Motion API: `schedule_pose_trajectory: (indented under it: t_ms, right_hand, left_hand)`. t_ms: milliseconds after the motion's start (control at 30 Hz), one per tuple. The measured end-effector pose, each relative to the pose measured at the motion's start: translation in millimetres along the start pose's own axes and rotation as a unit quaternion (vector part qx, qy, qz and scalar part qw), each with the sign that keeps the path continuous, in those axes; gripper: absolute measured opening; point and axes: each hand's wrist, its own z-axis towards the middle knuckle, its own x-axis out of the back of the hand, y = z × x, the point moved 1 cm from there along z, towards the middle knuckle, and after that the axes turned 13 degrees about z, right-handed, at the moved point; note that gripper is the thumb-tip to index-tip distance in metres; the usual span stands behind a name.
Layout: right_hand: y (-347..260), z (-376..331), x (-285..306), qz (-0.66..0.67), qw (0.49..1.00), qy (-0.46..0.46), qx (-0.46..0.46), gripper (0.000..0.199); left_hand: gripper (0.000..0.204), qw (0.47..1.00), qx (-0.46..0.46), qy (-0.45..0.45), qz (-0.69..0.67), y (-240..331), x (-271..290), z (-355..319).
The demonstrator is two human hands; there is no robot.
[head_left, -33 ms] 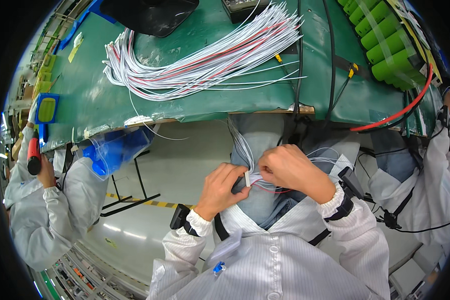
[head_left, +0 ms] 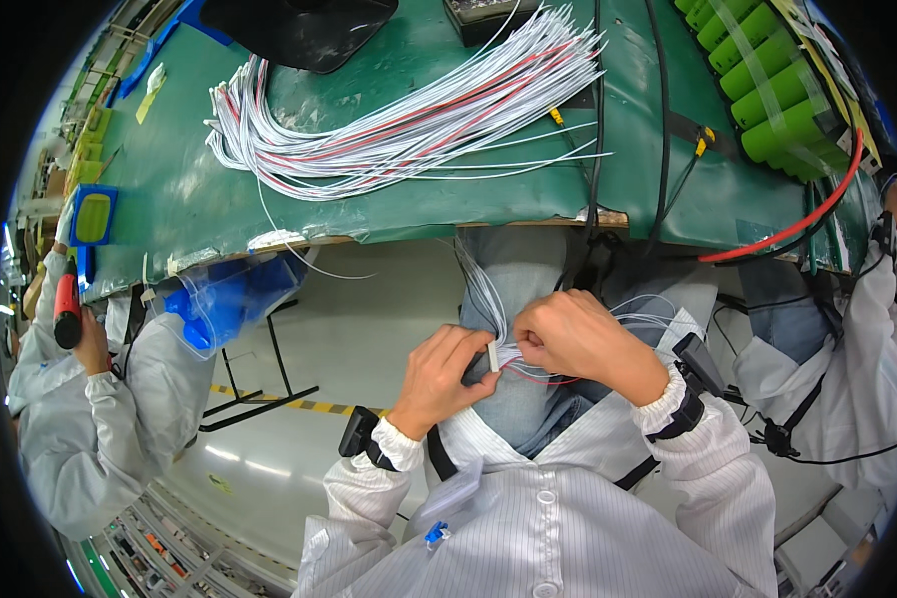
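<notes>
Above my lap, my left hand (head_left: 442, 374) pinches a small white connector (head_left: 492, 356) between thumb and fingers. Thin white wires (head_left: 509, 353) run from the connector's right side toward my right hand (head_left: 568, 334), with a red wire (head_left: 538, 378) among them. The right hand's fingers are closed together close to the connector, apart from my left hand; what lies between these fingertips is hidden. More white wires (head_left: 481, 291) hang over my knee beyond the connector, and others (head_left: 648, 317) emerge past my right wrist.
On the green-topped table (head_left: 369, 221) lies a big bundle of white and red wires (head_left: 399, 130). Green cylindrical cells (head_left: 767, 85) and a thick red cable (head_left: 797, 227) are at the right. At left, a co-worker's hand (head_left: 94, 344) holds a red-and-black tool (head_left: 68, 307).
</notes>
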Motion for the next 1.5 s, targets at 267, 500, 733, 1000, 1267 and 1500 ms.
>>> schedule_pose_trajectory:
  t_ms: [267,500,733,1000,1267,1500]
  right_hand:
    - [11,7,6,0.133,0.989,-0.037,-0.051,0.008]
    - [19,12,3,0.291,0.948,-0.056,-0.116,0.013]
    - [14,15,4,0.258,0.959,-0.058,-0.103,0.015]
    - [-3,17,2,0.067,0.997,-0.022,-0.043,0.016]
    - [1,-12,22,0.103,0.992,-0.036,-0.067,0.013]
    - [8,-33,15,0.149,0.986,0.045,-0.06,0.015]
  left_hand:
    - [0.046,0.998,-0.044,0.035,0.015,-3,-1,4]
    - [0.047,0.997,-0.057,0.04,0.022,-3,-1,3]
    - [0.047,0.998,-0.044,0.031,0.01,-4,-3,3]
    - [0.049,1.0,0.003,-0.013,-0.028,-5,-2,6]
    - [0.05,0.997,0.007,-0.046,-0.065,-10,6,6]
    - [0.049,0.99,0.011,-0.111,-0.081,-9,18,18]
